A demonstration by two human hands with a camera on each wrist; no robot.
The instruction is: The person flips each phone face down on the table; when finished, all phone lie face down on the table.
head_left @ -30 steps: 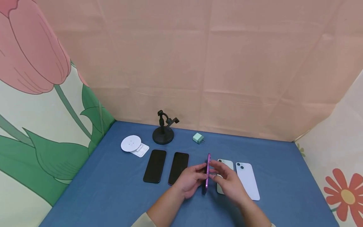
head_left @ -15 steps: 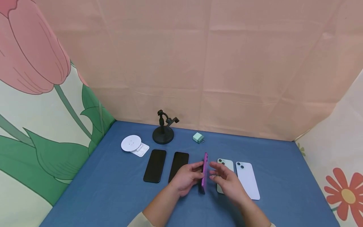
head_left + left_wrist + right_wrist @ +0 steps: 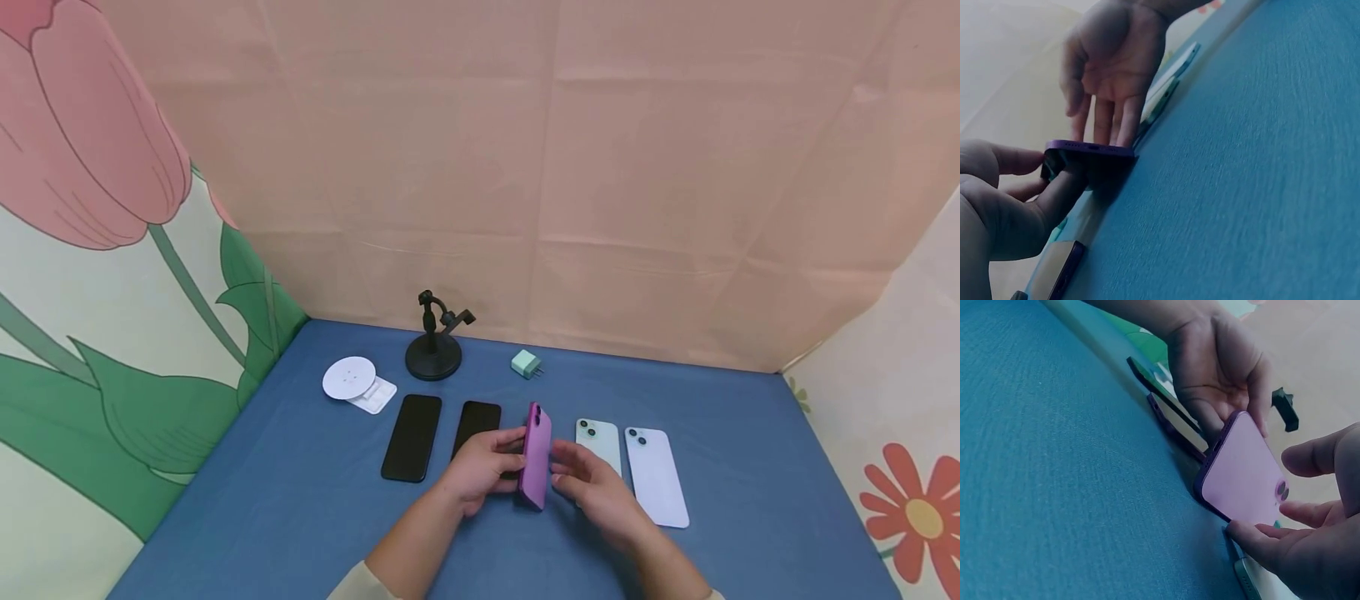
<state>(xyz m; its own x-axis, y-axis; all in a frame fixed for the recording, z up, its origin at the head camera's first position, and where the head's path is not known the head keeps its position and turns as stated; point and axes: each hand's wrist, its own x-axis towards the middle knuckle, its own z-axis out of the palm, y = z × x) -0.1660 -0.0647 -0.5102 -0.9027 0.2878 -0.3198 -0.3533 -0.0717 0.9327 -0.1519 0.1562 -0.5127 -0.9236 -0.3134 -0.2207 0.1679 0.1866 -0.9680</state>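
My left hand grips a purple phone by its left long edge, thumb on one side and fingers behind the dark screen. The phone stands tilted above the cloth, its purple back turned toward the right. Close by its right side is my right hand, fingers loosely spread and bent. In the right wrist view a fingertip of the right hand lies right at the phone's lower edge. A mint-green phone is partly hidden behind the right hand, and the left hand overlaps a black-screened phone.
Another black-screened phone lies left, and a pale lavender phone right. Behind stand a black phone stand and a mint charger plug. A white disc overlaps a white rectangular piece. A fabric wall backs the table.
The purple phone has turned from edge-on to showing its back and shifted slightly left with my left hand. My right hand's fingers, earlier at the phone, have come away from its side.
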